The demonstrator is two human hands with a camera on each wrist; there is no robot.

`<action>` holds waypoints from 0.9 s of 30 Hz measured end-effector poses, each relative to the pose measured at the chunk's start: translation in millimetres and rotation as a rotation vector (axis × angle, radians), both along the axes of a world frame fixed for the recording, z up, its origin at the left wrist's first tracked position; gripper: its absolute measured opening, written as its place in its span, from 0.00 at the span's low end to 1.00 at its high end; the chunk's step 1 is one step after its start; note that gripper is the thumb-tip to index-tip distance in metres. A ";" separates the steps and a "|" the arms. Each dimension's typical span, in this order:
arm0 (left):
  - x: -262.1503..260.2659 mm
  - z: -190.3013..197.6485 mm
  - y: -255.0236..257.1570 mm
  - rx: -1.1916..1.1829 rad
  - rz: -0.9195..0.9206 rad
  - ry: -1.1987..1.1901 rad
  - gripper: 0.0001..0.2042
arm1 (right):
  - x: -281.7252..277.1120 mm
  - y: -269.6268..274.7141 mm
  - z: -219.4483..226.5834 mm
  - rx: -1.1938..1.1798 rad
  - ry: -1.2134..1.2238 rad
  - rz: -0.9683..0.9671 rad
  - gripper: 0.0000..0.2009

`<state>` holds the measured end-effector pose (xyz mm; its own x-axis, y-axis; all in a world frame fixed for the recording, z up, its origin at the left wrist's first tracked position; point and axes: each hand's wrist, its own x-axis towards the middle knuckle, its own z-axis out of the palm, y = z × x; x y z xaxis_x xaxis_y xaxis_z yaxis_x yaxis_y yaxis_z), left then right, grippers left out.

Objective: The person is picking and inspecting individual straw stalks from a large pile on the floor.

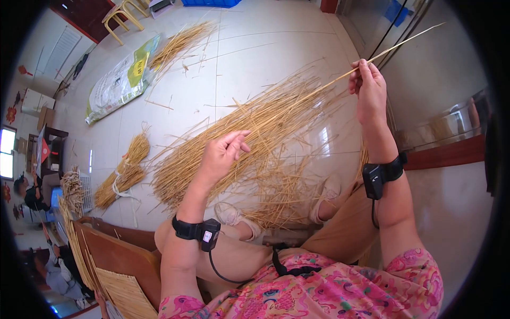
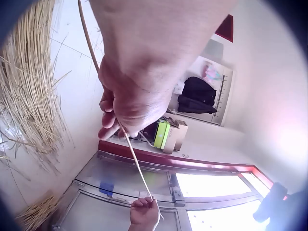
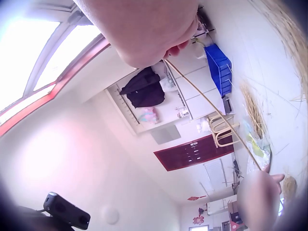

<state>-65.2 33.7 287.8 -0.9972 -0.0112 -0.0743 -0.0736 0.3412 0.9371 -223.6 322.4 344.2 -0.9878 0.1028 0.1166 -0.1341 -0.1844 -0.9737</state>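
A single long straw stalk [image 1: 340, 78] stretches between the two hands. The right hand [image 1: 369, 91] pinches it between thumb and fingers at the upper right, and its thin tip sticks out past them. At the other end the left hand [image 1: 226, 155] holds the stalk with curled fingers, above a large spread of straw [image 1: 265, 119] on the floor. In the left wrist view the stalk [image 2: 136, 161] runs from the left hand [image 2: 134, 96] to the right hand [image 2: 144, 213]. The right wrist view shows it sloping down to the left hand [image 3: 262, 197], which is partly blurred.
Loose straw bits [image 1: 276, 186] lie between the person's shoes. A tied straw bundle [image 1: 125, 170] is at the left, with a printed sack [image 1: 119, 85] of straw behind it. A wooden chair [image 1: 114, 250] stands by the left leg, a metal door [image 1: 441, 80] at the right.
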 end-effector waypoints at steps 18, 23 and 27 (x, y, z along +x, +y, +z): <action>4.7 43.3 -103.8 0.361 0.712 0.247 0.16 | -11.5 29.3 5.4 -0.012 0.061 -0.184 0.12; 11.0 41.8 -3.9 -0.189 -0.178 0.204 0.18 | 10.4 -10.2 -9.9 -0.025 -0.095 0.148 0.12; 2.8 35.9 40.1 -0.663 -0.015 0.641 0.20 | 44.1 -42.5 -24.4 -0.112 -0.236 0.432 0.12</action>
<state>-62.4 73.9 323.7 -0.8460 0.1586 0.5091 0.4002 0.8197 0.4097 -179.6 279.9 319.8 -0.9412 -0.3218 -0.1033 0.1986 -0.2793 -0.9394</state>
